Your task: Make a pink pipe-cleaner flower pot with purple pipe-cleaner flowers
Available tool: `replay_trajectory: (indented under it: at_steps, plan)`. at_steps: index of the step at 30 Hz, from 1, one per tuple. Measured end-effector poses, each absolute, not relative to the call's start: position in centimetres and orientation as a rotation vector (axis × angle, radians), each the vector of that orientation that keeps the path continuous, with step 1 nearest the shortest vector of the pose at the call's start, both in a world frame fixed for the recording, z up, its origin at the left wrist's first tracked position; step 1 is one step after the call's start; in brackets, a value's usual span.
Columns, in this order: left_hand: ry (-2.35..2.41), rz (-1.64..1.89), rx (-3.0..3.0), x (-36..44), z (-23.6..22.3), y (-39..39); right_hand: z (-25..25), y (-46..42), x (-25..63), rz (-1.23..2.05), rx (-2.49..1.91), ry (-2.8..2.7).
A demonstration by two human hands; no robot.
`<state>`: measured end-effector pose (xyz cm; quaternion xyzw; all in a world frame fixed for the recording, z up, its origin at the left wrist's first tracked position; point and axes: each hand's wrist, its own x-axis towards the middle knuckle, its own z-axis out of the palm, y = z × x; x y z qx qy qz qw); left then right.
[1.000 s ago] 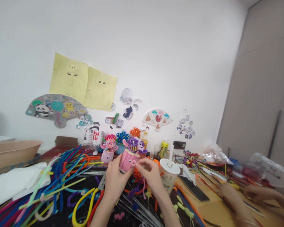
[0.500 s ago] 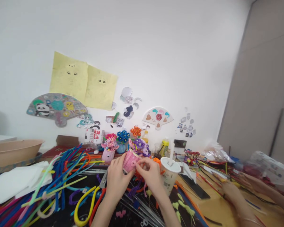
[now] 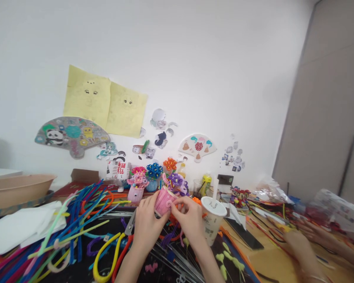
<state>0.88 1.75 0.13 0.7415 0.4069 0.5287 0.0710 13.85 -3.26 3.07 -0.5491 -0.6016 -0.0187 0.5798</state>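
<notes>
A small pink pot (image 3: 163, 199) wrapped in fuzzy pipe cleaner is tilted in my left hand (image 3: 149, 220), whose fingers are closed round its left side and base. On its front sits a pink coil (image 3: 168, 204). My right hand (image 3: 189, 216) is closed in a pinch at the coil's right edge; whatever lies between its fingertips is hidden. Purple pipe-cleaner flowers (image 3: 178, 181) show right behind the pot. Scissors (image 3: 130, 225) lie beside my left wrist, partly covered. A lidded drink cup (image 3: 212, 220) with a straw stands to the right of my right hand.
Bundled pipe cleaners (image 3: 85, 212) and white tissues (image 3: 20, 228) spread over the left. Behind stand a pink flower pot (image 3: 135, 194), blue flowers (image 3: 154, 171) and orange flowers (image 3: 170, 164). A black phone (image 3: 244, 234) lies right of the cup. Another person's hands (image 3: 295, 239) work at far right.
The view has shifted very slightly. My hands keep their hold on the pot and coil almost unmoved. At right, the other person's nearer hand has moved a little rightward.
</notes>
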Motion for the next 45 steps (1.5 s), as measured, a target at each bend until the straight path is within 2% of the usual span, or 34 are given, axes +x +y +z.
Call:
replay_trajectory:
  at_steps: [10, 19, 29, 45]
  plan:
    - [1.11, 1.62, 2.119, 1.1, 0.3, 1.2, 3.6, -4.0, 13.4, -0.082, -1.326, -1.357]
    - [0.711, 1.652, 1.742, 2.1, 0.2, 1.1, 3.6, -3.8, 13.1, 0.04, -1.243, -1.264]
    - [0.494, 1.499, 1.366, 2.9, 0.3, -0.5, 3.4, -3.8, 13.4, 0.099, -1.153, -1.29]
    - [0.69, 1.691, 1.197, 3.3, 1.3, -0.4, 3.8, -4.0, 12.9, 0.109, -1.085, -1.38]
